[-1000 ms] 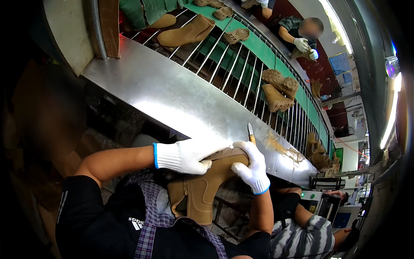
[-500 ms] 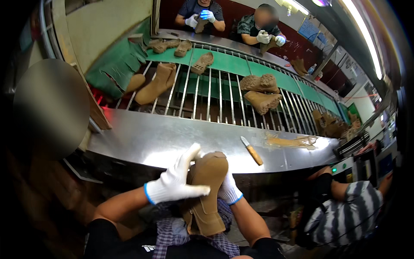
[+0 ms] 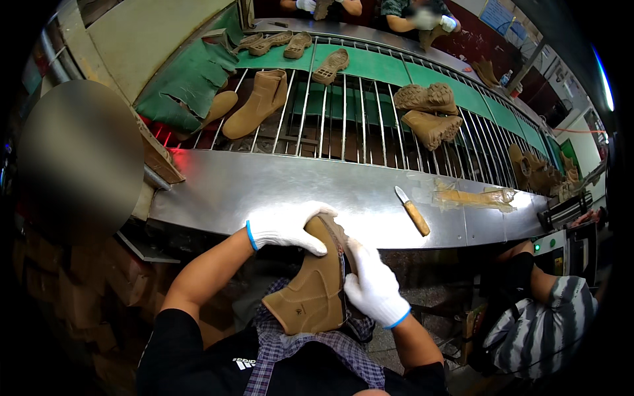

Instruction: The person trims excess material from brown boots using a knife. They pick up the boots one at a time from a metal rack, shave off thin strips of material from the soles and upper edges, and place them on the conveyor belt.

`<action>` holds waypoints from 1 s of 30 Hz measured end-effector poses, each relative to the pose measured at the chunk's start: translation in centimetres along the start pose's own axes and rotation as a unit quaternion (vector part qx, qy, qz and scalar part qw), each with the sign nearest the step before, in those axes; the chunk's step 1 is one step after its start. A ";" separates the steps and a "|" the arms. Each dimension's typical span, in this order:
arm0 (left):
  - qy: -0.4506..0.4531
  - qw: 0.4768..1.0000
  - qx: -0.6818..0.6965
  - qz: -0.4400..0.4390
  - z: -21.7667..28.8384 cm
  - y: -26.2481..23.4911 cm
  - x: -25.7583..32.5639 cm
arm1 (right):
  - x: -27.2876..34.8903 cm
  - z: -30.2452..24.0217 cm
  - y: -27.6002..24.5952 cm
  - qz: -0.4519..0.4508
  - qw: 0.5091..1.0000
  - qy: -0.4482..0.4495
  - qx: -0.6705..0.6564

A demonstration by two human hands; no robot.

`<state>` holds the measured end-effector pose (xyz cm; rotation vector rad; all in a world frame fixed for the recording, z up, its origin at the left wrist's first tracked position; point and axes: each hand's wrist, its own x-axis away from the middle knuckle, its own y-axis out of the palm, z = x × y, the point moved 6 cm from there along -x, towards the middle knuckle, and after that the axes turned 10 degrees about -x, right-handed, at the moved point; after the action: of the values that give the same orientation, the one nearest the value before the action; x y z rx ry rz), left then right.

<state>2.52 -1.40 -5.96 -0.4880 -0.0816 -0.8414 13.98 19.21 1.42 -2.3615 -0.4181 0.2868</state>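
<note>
A tan ankle boot sits over my lap, side toward me, its toe up near the bench edge and its shaft against my checked apron. My left hand, in a white glove with a blue cuff, wraps round the toe from the left. On the other side my right hand, gloved alike, grips the boot along its sole edge; some of its fingers are hidden. A short knife with a wooden handle lies on the steel bench, apart from both hands.
Beyond the bench runs a rack of metal bars with a green belt. On it lie a tan boot, a pair of boots and several soles. A person in a striped shirt sits at right; others work across.
The boot has turned from sole-up to side-on, its toe still away from me. My left hand has shifted onto the toe, and my right hand has come into view along the sole.
</note>
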 end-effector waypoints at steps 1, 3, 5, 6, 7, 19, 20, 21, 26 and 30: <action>-0.001 0.999 -0.033 0.010 0.5 -0.1 -0.3 | -0.1 -0.2 0.7 -0.001 0.998 0.045 0.039; -0.007 0.997 -0.071 0.024 1.2 -0.2 -0.6 | -0.5 1.0 1.4 0.048 0.997 0.042 0.050; -0.022 0.996 -0.080 0.037 1.6 -0.2 -0.4 | -1.2 1.7 1.3 0.083 0.995 0.007 0.054; -0.034 0.996 -0.075 0.028 1.7 -0.2 -0.3 | -1.6 2.1 1.3 0.101 0.993 -0.010 0.057; -0.045 0.996 -0.072 0.019 2.1 -0.4 -0.3 | -2.0 3.0 1.3 0.119 0.992 0.002 0.043; -0.003 0.989 -0.143 0.045 2.7 -0.5 -1.4 | -10.2 8.7 2.2 0.020 0.994 0.046 -0.094; 0.002 0.989 -0.139 0.053 2.6 -0.4 -1.6 | -10.4 8.8 2.3 -0.005 0.989 0.087 -0.115; 0.009 0.988 -0.145 0.046 2.8 -0.1 -1.8 | -9.8 8.1 1.9 -0.004 0.994 0.095 -0.060; 0.032 0.981 -0.175 0.082 2.6 0.1 -0.5 | -5.2 3.3 -1.5 0.073 0.987 0.089 -0.115; 0.075 0.964 -0.237 0.098 4.5 -0.5 0.0 | -0.5 5.0 0.0 -0.003 0.963 0.189 -0.194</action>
<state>2.74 0.31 -1.82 -0.8644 0.3122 -0.6977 11.92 22.09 -2.13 -2.7163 -0.3160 -0.2746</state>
